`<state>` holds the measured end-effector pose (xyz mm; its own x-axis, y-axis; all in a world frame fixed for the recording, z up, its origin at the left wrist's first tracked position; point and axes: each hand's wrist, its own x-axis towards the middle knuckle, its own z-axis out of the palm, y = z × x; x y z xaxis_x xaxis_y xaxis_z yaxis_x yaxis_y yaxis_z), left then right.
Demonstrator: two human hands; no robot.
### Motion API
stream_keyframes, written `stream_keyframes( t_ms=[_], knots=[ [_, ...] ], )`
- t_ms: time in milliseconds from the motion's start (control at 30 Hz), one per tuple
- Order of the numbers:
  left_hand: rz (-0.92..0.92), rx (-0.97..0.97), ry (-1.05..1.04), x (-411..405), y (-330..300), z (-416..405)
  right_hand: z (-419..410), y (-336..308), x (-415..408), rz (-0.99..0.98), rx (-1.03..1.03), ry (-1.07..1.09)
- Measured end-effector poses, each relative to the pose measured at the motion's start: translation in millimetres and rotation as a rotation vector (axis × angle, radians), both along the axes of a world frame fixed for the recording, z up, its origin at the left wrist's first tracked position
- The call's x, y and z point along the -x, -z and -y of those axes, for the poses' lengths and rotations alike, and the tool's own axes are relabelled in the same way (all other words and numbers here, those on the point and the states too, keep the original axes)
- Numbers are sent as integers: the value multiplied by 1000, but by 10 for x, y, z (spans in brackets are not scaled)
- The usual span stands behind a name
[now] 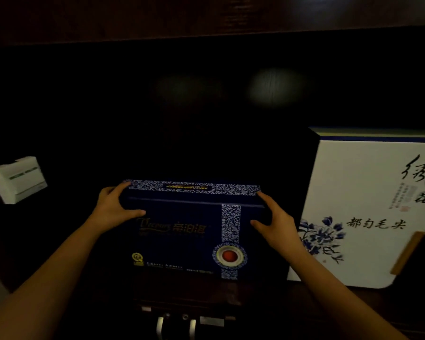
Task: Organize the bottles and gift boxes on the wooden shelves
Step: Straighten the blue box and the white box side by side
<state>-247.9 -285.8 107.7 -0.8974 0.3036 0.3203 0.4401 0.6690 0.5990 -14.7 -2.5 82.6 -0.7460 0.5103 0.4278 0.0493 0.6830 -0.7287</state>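
Both hands, left hand (113,207) and right hand (277,220), clamped on blue box (182,231) at frame centre; stiff card, likely slick; best gripped at upper corners.

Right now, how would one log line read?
left hand: grips navy gift box | right hand: grips same | white gift box: beside, right

Small white card holder (17,179) sits tilted on the dark wall at far left. Well to its lower right, two metal handles (176,327) gleam under a dim metal bracket (211,321).
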Motion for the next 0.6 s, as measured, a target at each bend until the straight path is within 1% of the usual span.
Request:
stream_keyframes(
  t_ms=[100,300,600],
  knots=[
    [-42,38,55,74,20,71,-42,8,36,8,-35,32],
    [-72,0,147,125,18,240,-13,13,38,-11,-86,70],
    [-137,-5,130,116,37,238,89,-91,13,-35,-80,146]
  ],
)
